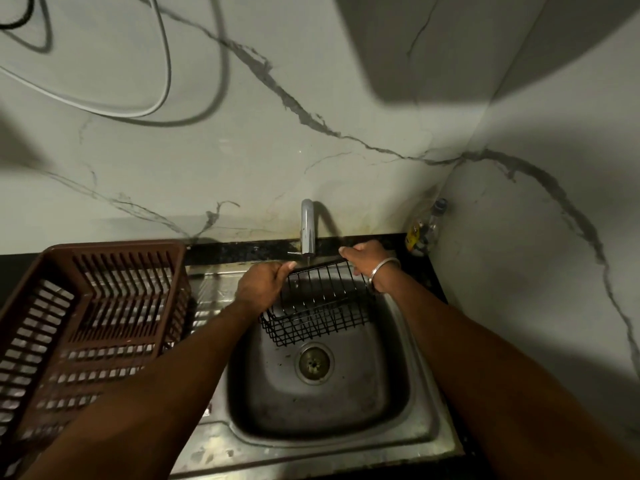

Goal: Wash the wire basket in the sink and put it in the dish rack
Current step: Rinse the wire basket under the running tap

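Nearby, bottle's [423, 227] yellow label is unreadable; hands [264, 284] [367, 262] hold wire basket [318, 311].

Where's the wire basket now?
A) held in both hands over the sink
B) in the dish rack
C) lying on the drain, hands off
A: the left hand and right hand grip the wire basket by its upper edge, tilted over the sink below the tap.

Dimly lit white walls [242, 161] with grey veins meet in a corner at right, cables [169, 74] looping at upper left, above a dark speckled tabletop [242, 251].
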Demonstrator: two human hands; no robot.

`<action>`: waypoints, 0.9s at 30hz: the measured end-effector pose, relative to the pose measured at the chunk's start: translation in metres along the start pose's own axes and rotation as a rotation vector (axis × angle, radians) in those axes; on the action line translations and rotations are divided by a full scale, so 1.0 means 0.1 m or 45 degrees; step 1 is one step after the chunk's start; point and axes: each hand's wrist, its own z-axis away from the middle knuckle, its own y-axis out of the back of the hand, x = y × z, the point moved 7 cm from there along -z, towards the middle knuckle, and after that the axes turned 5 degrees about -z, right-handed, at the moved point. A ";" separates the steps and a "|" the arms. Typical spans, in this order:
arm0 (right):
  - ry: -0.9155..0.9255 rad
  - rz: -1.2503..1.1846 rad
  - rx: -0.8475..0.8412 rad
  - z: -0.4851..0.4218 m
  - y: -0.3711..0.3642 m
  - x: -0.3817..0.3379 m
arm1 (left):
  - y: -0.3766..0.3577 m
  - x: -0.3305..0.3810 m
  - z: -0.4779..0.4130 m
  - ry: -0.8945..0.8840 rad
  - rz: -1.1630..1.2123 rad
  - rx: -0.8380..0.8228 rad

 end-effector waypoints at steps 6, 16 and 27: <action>0.272 1.032 0.142 0.21 -0.46 -0.43 | 0.05 0.21 -0.08 -0.008 -0.410 0.036; 0.550 1.142 0.170 0.38 -0.78 -0.51 | 0.05 0.14 -0.09 0.048 -0.538 0.004; 0.631 1.119 0.123 0.39 -0.86 -0.57 | 0.05 0.17 -0.10 0.037 -0.455 0.057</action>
